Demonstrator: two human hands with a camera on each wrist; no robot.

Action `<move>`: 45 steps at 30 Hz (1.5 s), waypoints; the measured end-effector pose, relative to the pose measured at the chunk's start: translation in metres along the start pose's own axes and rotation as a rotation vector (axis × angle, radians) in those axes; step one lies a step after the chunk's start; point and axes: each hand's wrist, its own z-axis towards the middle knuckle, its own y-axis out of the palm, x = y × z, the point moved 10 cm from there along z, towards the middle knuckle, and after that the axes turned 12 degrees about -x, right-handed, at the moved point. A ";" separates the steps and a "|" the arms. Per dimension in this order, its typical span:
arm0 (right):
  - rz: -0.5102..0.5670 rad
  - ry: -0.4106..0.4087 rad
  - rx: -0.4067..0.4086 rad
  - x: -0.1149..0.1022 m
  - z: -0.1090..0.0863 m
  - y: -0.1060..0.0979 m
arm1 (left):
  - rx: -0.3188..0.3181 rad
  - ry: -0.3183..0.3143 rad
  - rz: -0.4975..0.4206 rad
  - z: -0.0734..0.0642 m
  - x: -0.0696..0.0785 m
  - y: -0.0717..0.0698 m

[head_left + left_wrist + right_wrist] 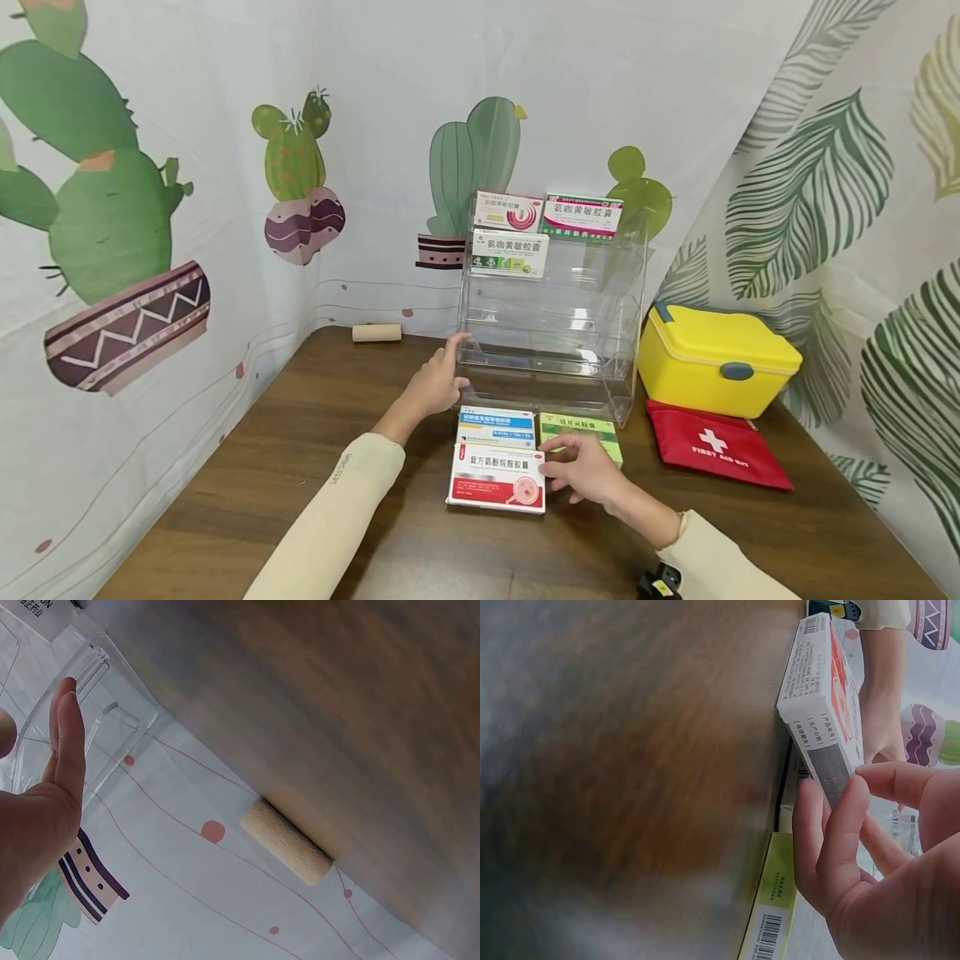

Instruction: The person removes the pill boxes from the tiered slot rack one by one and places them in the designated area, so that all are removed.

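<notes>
My right hand pinches the right end of a white and red medicine box between thumb and fingers. The right wrist view has this box tilted, its end printed with a dark grey patch. Behind it on the table lie a blue and white medicine box and a green medicine box, the latter partly covered by my right hand. My left hand is at the left side of a clear tiered rack. Its fingers lie straight along the rack's side wall in the left wrist view.
Three medicine boxes stand on the rack's upper tiers, among them a white and green box. To the right are a yellow case and a red first aid pouch. A beige roll lies at the table's back edge.
</notes>
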 end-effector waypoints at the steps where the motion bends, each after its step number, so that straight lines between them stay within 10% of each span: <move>1: -0.006 0.001 -0.005 0.000 0.001 0.001 | 0.001 0.001 -0.001 0.000 0.000 0.000; 28: -0.044 0.017 -0.013 0.004 0.013 0.006 | 0.001 0.014 -0.005 0.002 -0.002 0.001; 45: -0.159 -0.095 0.192 -0.028 0.006 -0.029 | -0.008 0.003 0.020 0.002 -0.001 -0.001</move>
